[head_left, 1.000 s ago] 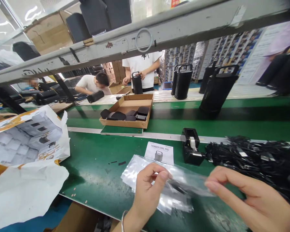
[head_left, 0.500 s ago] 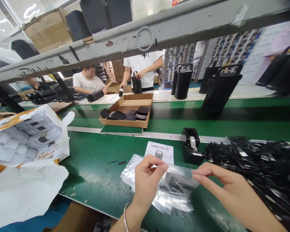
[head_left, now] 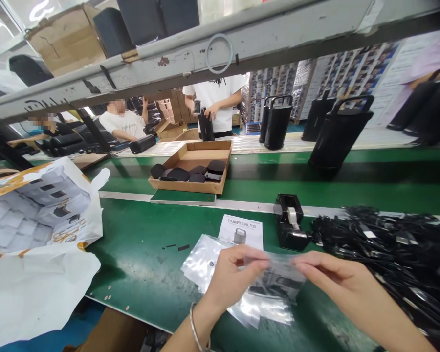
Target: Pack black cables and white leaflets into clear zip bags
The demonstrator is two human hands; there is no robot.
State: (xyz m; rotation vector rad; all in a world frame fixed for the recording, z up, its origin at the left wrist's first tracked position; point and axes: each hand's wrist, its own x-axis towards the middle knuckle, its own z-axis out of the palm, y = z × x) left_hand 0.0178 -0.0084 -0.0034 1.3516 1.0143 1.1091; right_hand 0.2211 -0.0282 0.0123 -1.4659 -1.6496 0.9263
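My left hand [head_left: 230, 277] and my right hand [head_left: 337, 282] both pinch the top edge of a small clear plastic bag [head_left: 278, 281] with a dark item inside, held just above the green table. Under it lies a stack of empty clear bags [head_left: 205, 259]. A white leaflet [head_left: 241, 231] printed "THUNDER TRAIL PRO" lies just beyond the bags. To the right spreads a big heap of black cables [head_left: 392, 249].
A black tape dispenser [head_left: 289, 229] stands by the cables. A cardboard tray [head_left: 190, 168] of black parts sits on the belt. Black cylindrical speakers [head_left: 337, 137] stand further back. An opened carton with white wrapping [head_left: 40, 215] fills the left. Other people work across the line.
Both hands have drawn a little closer together and lower on the bag. The person standing behind has lifted a small item from the speaker.
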